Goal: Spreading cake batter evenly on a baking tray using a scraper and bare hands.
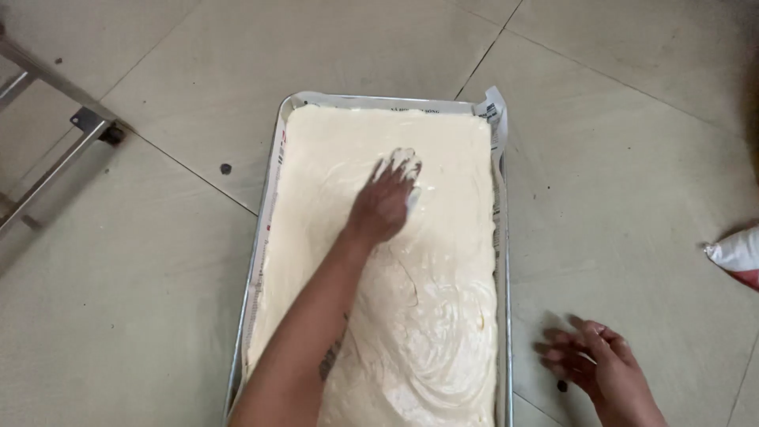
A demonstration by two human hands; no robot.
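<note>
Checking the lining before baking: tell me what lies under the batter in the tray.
A printed paper liner peeks out at the metal tray's edges and far right corner. The pale batter, with the left hand pressed on it, hides the tray bottom.

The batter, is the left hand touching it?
Touching. The head view shows the left hand pressed flat on the batter, its fingertips coated in it.

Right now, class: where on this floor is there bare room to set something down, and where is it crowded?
Bare tile lies left of the metal tray, between it and the metal frame, and beyond the tray's far end. Right of the tray is tighter: the right hand rests there, with a white bag at the edge. The left hand presses the pale batter.
</note>
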